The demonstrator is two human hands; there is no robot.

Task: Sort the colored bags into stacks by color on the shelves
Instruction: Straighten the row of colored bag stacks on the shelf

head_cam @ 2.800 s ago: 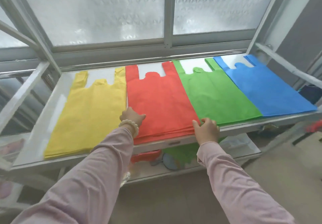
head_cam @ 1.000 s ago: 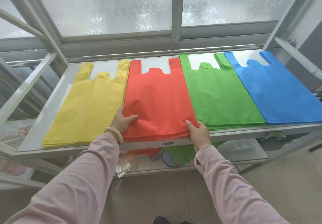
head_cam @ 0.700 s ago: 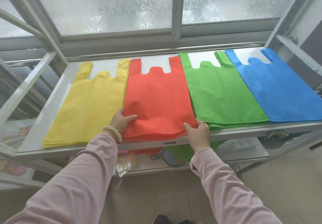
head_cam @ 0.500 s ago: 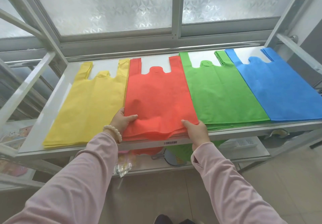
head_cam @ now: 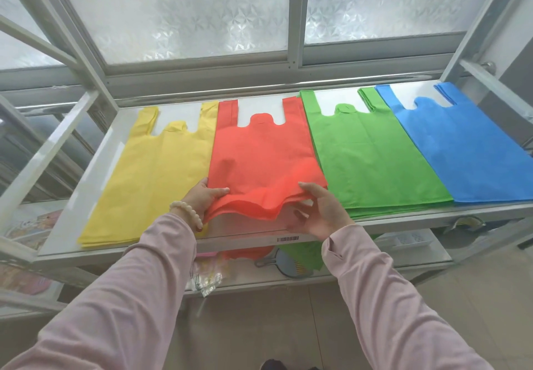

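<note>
Bright daylight through frosted window (head_cam: 184, 9); wide-angle bending at edges; sharp.

One label in sight: a small white barcode sticker (head_cam: 288, 238) on the front lip of the shelf (head_cam: 80, 196). The black bars are clear, but any digits are too small to read. Nothing else is legible.
</note>
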